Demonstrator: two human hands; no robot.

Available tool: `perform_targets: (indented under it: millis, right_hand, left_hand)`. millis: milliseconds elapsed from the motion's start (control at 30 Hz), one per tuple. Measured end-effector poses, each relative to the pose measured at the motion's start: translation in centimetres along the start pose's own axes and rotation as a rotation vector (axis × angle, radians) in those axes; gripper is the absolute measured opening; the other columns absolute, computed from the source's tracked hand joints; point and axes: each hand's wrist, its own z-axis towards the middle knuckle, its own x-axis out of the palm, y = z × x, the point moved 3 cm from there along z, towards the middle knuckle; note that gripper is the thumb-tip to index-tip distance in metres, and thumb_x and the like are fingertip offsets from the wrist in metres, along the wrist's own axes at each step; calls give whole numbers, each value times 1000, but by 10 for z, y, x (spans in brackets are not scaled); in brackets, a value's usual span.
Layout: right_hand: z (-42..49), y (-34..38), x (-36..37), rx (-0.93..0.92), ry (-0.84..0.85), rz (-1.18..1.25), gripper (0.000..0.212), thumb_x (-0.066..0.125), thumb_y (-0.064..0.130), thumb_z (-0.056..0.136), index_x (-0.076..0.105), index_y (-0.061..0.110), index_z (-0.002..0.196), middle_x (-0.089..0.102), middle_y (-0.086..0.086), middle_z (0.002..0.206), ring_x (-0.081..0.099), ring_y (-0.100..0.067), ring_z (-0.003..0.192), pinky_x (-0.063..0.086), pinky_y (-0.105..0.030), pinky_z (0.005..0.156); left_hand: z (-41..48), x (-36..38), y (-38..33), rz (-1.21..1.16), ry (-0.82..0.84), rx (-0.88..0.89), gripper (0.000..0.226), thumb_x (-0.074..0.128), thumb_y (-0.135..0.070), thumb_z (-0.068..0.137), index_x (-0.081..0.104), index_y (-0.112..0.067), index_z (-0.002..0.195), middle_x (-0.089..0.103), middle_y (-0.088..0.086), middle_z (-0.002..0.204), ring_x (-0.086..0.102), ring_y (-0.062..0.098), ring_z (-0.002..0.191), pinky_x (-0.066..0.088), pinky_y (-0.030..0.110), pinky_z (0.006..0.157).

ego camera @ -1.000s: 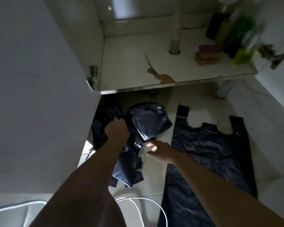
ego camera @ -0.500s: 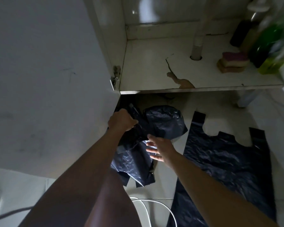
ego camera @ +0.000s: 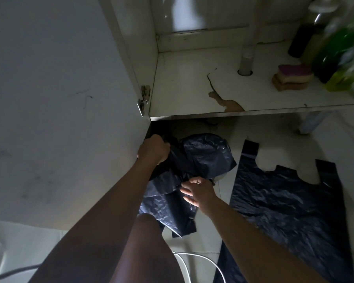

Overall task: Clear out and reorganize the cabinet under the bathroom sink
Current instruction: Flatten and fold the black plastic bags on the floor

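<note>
Cabinet door [ego camera: 59, 99] stands open at L. L hand [ego camera: 153, 149] fists a bunch of the crumpled black bag [ego camera: 204, 154], on the floor below the cabinet shelf [ego camera: 192, 88]. R hand [ego camera: 198, 194], fingers spread, lies on its lower part. Flat black bag [ego camera: 284, 201] lies beside. Sponges [ego camera: 292, 77] and blurred bottles [ego camera: 339, 58], prob. cleaners, sit at the shelf's R end.

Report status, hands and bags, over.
Left hand grips crumpled black bag. Right hand open, touching it. Second bag flat on floor. Open cabinet door close beside left hand.

Crinkly glossy plastic bags [ego camera: 202, 156]; peeling matt cabinet floor [ego camera: 192, 92], metal hinge [ego camera: 141, 104].
</note>
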Motion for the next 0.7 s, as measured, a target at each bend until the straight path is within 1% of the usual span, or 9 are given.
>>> perform_targets:
  millis: [100, 200, 333, 400, 467, 533, 600, 633, 700]
  right_hand:
    - [11, -8, -3, -39, -96, -229, 15, 69, 8, 86, 59, 11, 97, 69, -7, 80, 71, -16, 70, 56, -30, 66]
    - [15, -12, 0, -119, -176, -477, 13, 72, 14, 76, 59, 16, 77, 71, -3, 68, 75, -21, 72, 58, -37, 71]
    - [14, -12, 6, -176, -203, -612, 15, 72, 16, 75, 58, 16, 70, 73, -8, 76, 74, -26, 77, 62, -42, 74]
    - [14, -13, 6, -179, -193, -675, 14, 73, 19, 77, 60, 16, 76, 74, -9, 85, 74, -25, 81, 61, -38, 77]
    - [14, -14, 7, -178, -205, -738, 20, 74, 26, 76, 63, 15, 88, 74, -6, 89, 73, -23, 83, 60, -35, 78]
    - [14, -16, 7, -165, -202, -762, 29, 74, 29, 74, 63, 15, 97, 73, -6, 94, 73, -23, 85, 61, -37, 77]
    - [16, -18, 7, -168, -192, -808, 32, 74, 29, 74, 63, 14, 100, 72, -8, 99, 72, -24, 88, 61, -36, 79]
    - [20, -22, 7, -174, -178, -832, 34, 75, 29, 74, 63, 14, 102, 71, -8, 101, 72, -24, 89, 60, -36, 79]
    - [11, -18, 11, -155, -102, -872, 33, 75, 27, 73, 64, 14, 102, 72, -8, 101, 72, -24, 86, 61, -38, 79]
  left_hand:
    - [-2, -7, -12, -31, -78, 27, 33, 43, -32, 101, 58, -4, 91, 66, 17, 109, 61, 31, 95, 43, 31, 76]
    - [-2, -21, -24, -83, -218, 18, 39, 42, -36, 96, 64, -5, 101, 66, 18, 111, 62, 36, 101, 45, 34, 79]
    - [-7, -44, -37, -217, -388, 6, 35, 44, -34, 93, 64, -9, 107, 65, 18, 114, 61, 39, 107, 49, 39, 88]
    - [-9, -56, -43, -329, -458, 24, 32, 42, -35, 90, 62, -11, 98, 68, 17, 107, 64, 38, 101, 52, 38, 86]
    - [-12, -68, -50, -461, -511, 66, 30, 42, -39, 87, 59, -14, 90, 70, 15, 100, 67, 34, 94, 55, 40, 86]
    - [-18, -83, -62, -527, -580, 118, 23, 45, -35, 94, 57, -15, 90, 69, 14, 102, 65, 31, 96, 51, 33, 85]
    - [-29, -101, -78, -574, -669, 180, 16, 47, -28, 98, 56, -16, 91, 66, 8, 94, 61, 27, 92, 44, 30, 76]
    - [-37, -110, -88, -609, -717, 226, 14, 47, -26, 98, 55, -17, 89, 62, 2, 85, 59, 23, 86, 41, 28, 71]
    - [-50, -130, -109, -673, -824, 334, 16, 50, -23, 96, 52, -16, 83, 52, -11, 66, 54, 4, 67, 35, 24, 62]
